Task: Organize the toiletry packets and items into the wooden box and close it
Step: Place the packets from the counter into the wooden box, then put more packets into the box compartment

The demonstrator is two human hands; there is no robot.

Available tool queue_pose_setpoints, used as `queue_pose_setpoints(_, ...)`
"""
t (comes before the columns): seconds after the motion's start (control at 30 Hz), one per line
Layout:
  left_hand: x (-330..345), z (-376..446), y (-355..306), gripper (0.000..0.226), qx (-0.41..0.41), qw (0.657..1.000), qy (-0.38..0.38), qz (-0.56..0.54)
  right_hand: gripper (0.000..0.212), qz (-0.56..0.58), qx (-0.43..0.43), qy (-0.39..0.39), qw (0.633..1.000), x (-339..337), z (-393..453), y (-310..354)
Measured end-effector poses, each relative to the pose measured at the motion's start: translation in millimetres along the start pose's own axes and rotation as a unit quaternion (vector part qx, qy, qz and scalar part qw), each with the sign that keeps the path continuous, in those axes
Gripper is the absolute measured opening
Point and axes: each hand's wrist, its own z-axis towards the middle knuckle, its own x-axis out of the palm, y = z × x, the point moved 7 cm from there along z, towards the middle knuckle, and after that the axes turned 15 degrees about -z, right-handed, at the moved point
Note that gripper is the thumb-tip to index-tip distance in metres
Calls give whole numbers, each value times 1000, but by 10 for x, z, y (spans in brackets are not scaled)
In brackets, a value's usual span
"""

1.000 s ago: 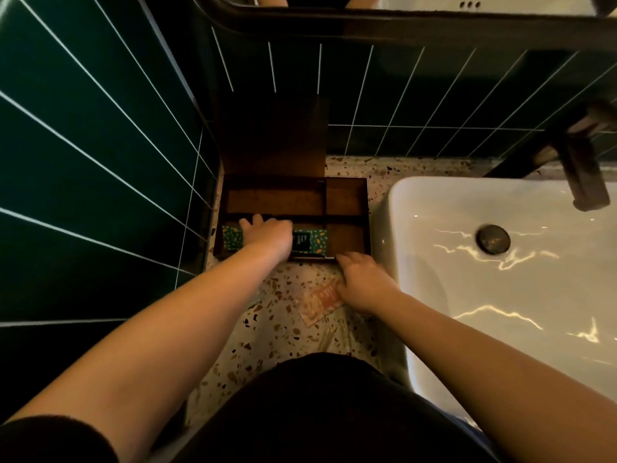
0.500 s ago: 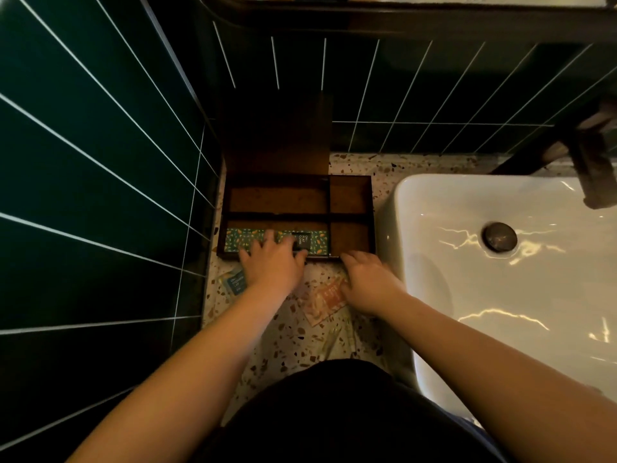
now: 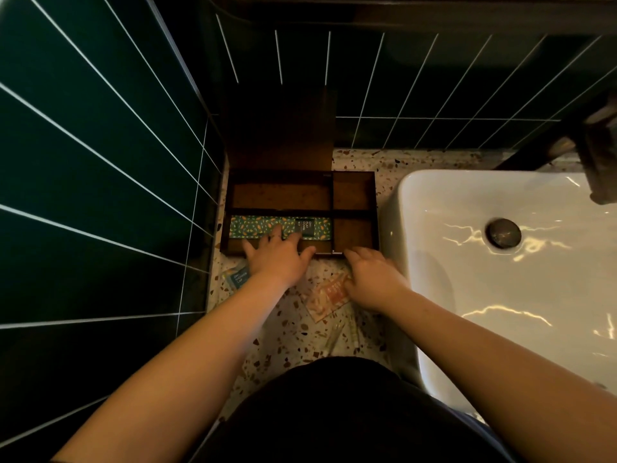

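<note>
One head cam only, wide-angle, looking steeply down and fwd from above the chest. Near view: both forearms run up from bottom edge to the tabletop (image 3: 287, 332) mid-frame. Tiled wall (image 3: 100, 162) fills left and top, sink (image 3: 500, 279) right. Edges bend w/ lens distortion.

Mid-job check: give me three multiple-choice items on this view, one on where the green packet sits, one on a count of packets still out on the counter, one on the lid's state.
1. Where in the box does the green packet lie?
A. near-left compartment
B. far-right compartment
C. in the sink

2. How many printed packets lie on the counter, outside the box?
A. none
B. two
C. five

3. The lid is:
A. shut
B. open, standing up
C. taken off, lying in the sink

Key: 1 A, it fills the long near slot by the left hand. 2 B, a blue packet and an orange packet. 3 B, it stands against the tiles.
</note>
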Motion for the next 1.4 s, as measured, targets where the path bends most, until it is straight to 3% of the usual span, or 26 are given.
queue_pose_setpoints(0.2,5,-32,37,58,11,999,-16,-30,69,11,-7,-4,1000,-1,10,-3)
queue_pose_setpoints(0.3,-122,-187,59,45,57,988,-111,-87,65,46,-18,-31,998,-46,-31,1)
queue_pose_setpoints(0.43,-175,-538,264,24,85,959,-212,-168,49,37,-78,-143,986,-98,-235,121)
queue_pose_setpoints(0.5,-94,-676,418,20,66,953,-226,-191,41,49,-105,-121,986,24,-296,227)
queue_pose_setpoints(0.6,92,-783,674,28,13,960,-205,-193,42,20,-112,-69,991,276,-257,335)
queue_pose_setpoints(0.87,229,-695,1091,71,-64,967,-143,-200,78,-123,-111,-14,986,514,-50,453)
queue_pose_setpoints(1.2,132,-619,1080,75,-83,970,-164,-161,46,-153,-76,-27,985,400,55,532)
queue_pose_setpoints(1.4,150,-594,963,48,-46,952,-127,-274,36,-152,-70,3,986,400,42,469)
